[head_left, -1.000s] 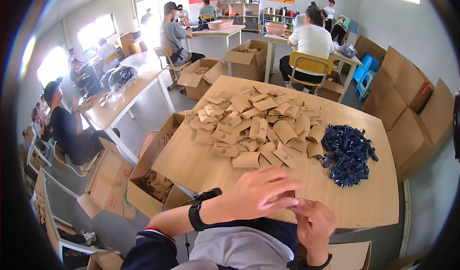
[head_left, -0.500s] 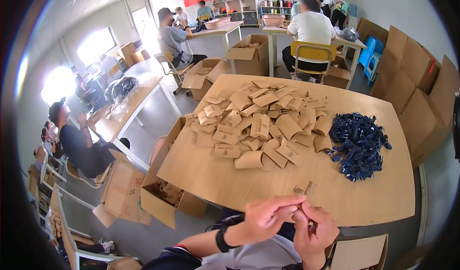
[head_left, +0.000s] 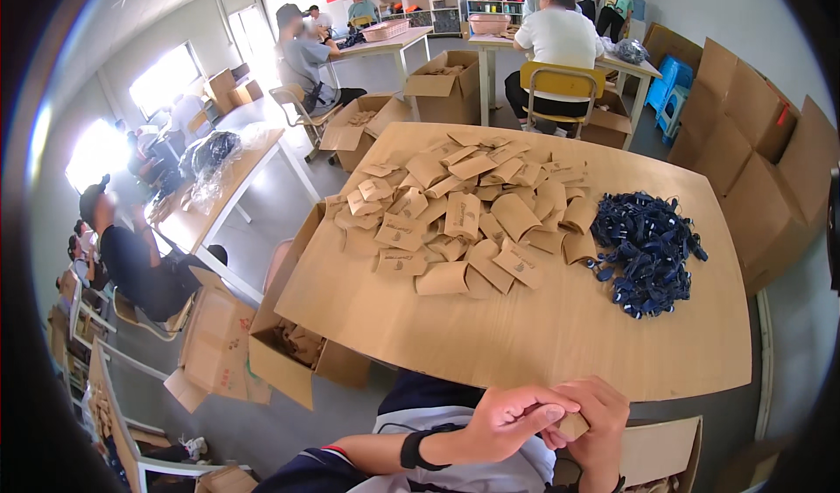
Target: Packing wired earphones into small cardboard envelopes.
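Both my hands are together over my lap, just off the table's near edge. Between them is a small brown kraft pillow box (head_left: 573, 426), mostly covered by fingers. My left hand (head_left: 516, 421) reaches in from the left with thumb and fingers closed on the box. My right hand (head_left: 600, 419) wraps round its other side. On the table (head_left: 385, 322), a big heap of similar brown pillow boxes (head_left: 461, 216) lies at centre left. A pile of dark blue earphones with coiled cords (head_left: 647, 252) sits to the right.
An open carton (head_left: 350, 363) with brown pieces stands at the table's left. Another carton (head_left: 658, 449) is close by my right side. Tall flattened cardboard (head_left: 761, 165) leans at the right wall. Other people sit at tables (head_left: 236, 171) left and ahead.
The box has tipped from standing up above my fingertips to lying inside my hands. My right hand has closed round it. The view has shifted slightly.
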### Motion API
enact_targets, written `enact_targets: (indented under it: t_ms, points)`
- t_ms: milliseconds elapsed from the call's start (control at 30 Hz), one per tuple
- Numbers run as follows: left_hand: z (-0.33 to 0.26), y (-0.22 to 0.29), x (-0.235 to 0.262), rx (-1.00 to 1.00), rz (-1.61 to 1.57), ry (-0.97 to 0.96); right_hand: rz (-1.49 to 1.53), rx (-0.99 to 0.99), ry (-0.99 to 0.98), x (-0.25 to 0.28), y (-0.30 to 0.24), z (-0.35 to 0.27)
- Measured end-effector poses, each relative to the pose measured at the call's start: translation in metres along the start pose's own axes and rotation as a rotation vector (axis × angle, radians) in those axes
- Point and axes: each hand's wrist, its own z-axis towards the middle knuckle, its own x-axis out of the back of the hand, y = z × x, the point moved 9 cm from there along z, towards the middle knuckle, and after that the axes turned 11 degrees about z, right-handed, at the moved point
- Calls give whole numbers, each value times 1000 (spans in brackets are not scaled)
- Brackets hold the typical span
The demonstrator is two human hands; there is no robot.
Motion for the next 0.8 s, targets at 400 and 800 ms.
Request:
enact_targets:
  t_ms: [400, 800]
  points:
    - [-2, 10, -57, -293, 723, -1050, 775, -412, -937, -38, 46, -90]
    - [9, 73, -52, -935, 981, -409, 1393, -580, 24, -19, 43, -64]
